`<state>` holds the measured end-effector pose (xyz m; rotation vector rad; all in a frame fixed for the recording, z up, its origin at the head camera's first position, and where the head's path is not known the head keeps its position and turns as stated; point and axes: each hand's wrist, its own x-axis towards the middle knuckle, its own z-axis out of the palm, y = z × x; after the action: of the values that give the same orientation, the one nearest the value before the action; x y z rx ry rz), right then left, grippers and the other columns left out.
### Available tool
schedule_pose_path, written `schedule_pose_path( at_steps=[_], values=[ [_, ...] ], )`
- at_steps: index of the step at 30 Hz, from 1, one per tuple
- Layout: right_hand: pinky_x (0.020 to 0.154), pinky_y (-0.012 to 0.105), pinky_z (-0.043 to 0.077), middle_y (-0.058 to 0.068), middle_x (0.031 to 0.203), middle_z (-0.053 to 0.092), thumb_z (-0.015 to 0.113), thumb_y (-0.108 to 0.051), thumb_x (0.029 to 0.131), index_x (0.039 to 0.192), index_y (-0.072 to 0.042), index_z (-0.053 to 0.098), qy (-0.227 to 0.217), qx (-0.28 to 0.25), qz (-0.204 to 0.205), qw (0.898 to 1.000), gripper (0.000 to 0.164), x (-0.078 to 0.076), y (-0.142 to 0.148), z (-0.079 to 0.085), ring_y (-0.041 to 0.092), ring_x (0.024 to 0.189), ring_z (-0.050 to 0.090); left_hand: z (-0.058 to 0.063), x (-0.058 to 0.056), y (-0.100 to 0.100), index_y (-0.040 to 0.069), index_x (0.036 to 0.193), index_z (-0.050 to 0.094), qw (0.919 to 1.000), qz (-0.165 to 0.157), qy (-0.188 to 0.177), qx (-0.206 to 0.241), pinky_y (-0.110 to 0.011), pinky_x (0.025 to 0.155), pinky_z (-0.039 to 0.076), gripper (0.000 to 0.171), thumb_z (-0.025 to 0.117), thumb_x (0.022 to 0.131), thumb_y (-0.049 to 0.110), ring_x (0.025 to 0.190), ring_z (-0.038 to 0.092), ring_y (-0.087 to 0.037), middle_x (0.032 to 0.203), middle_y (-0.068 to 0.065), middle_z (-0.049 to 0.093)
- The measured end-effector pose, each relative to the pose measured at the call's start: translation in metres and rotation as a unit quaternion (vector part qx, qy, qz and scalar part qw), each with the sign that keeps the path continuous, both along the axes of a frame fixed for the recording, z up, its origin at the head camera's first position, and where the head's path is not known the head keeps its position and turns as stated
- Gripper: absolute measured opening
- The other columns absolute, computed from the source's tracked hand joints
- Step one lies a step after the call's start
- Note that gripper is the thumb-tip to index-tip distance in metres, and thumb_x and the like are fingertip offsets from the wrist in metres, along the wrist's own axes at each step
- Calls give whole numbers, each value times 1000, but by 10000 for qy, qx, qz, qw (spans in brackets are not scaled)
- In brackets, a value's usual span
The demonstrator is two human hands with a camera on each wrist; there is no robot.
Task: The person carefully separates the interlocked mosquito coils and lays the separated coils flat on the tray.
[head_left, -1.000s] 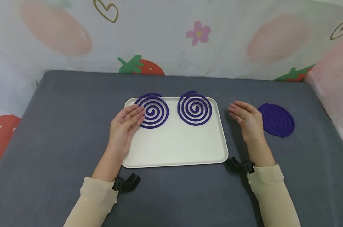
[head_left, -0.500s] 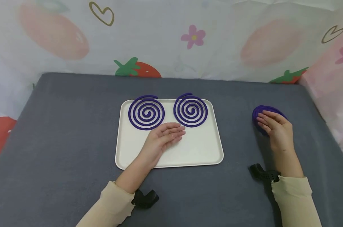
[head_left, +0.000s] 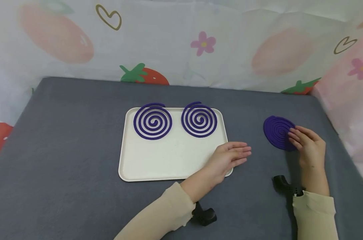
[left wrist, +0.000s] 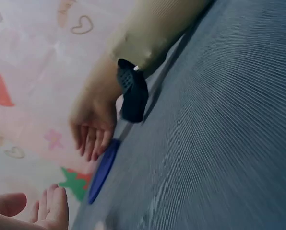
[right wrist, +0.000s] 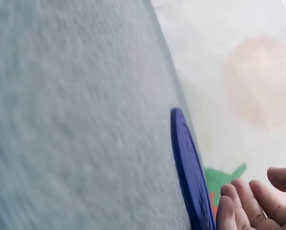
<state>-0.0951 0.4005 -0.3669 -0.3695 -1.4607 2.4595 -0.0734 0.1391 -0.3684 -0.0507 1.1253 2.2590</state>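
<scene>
In the head view, your right hand (head_left: 310, 148) covers the disc (head_left: 275, 131) between three and four o'clock; whether fingertips touch it, you cannot tell. Your left hand (head_left: 227, 157) and its wrist hide the tray's (head_left: 163, 160) rim between four and five. The bottom edge crops your left sleeve (head_left: 160, 213) near six, your right sleeve (head_left: 316, 216) near four. In the left wrist view, your left hand is cut off near eight, and a pale patch (left wrist: 101, 224) near seven is too blurred to name. The right wrist view clips the disc at five, your right hand near four.

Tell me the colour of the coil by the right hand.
The coil is dark bluish purple; it shows best in the head view.
</scene>
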Motion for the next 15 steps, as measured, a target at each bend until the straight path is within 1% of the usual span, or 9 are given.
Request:
schedule_pose_path(
  at_steps=[2, 4, 8, 10, 12, 13, 15],
  values=[
    [65, 28, 58, 17, 81, 70, 55, 11, 88, 91, 9, 68, -53, -59, -69, 9999, 13, 2, 4, -2, 23, 71, 70, 0, -3, 20, -11, 125, 51, 9996, 149, -175, -148, -35, 97, 46, 33, 47, 92, -9, 114, 56, -29, 123, -23, 58],
    [65, 28, 58, 16, 81, 69, 56, 10, 88, 91, 9, 68, -83, -22, -95, 9999, 12, 3, 8, -2, 23, 71, 70, 0, -8, 40, -9, 124, 53, 9986, 287, -326, -301, -34, 97, 47, 33, 49, 91, -10, 113, 57, -28, 122, -21, 59],
    [64, 28, 58, 16, 80, 69, 56, 10, 88, 90, 8, 68, -137, -3, -164, 9998, 12, 3, 14, -2, 23, 70, 69, -4, -17, 71, -8, 119, 57, 9941, 748, -596, -520, -36, 97, 47, 33, 50, 88, -13, 112, 57, -28, 118, -18, 62],
    [63, 28, 58, 16, 79, 69, 56, 11, 88, 88, 8, 69, -206, -42, -263, 9994, 13, 4, 17, -2, 23, 69, 69, -9, -20, 82, -9, 118, 57, 9918, 931, -659, -581, -37, 97, 46, 33, 50, 87, -15, 113, 57, -29, 118, -18, 61],
    [62, 27, 58, 15, 78, 69, 57, 11, 88, 87, 7, 69, -321, -105, -457, 9984, 13, 5, 20, -1, 22, 68, 69, -15, -23, 90, -10, 119, 55, 9904, 1069, -661, -568, -37, 98, 46, 34, 49, 86, -15, 114, 56, -30, 119, -20, 60],
    [60, 27, 58, 15, 77, 69, 57, 10, 87, 85, 7, 69, -383, -130, -594, 9974, 12, 5, 22, -1, 22, 67, 69, -18, -24, 93, -11, 120, 54, 9904, 1109, -641, -516, -38, 98, 45, 35, 49, 86, -16, 115, 56, -30, 120, -21, 60],
    [59, 25, 57, 13, 76, 69, 59, 10, 87, 83, 6, 69, -548, -129, -845, 9948, 12, 6, 26, 0, 20, 66, 69, -23, -26, 98, -11, 124, 51, 9921, 1078, -546, -349, -39, 100, 43, 37, 47, 87, -16, 117, 54, -31, 124, -23, 57]
  ],
)
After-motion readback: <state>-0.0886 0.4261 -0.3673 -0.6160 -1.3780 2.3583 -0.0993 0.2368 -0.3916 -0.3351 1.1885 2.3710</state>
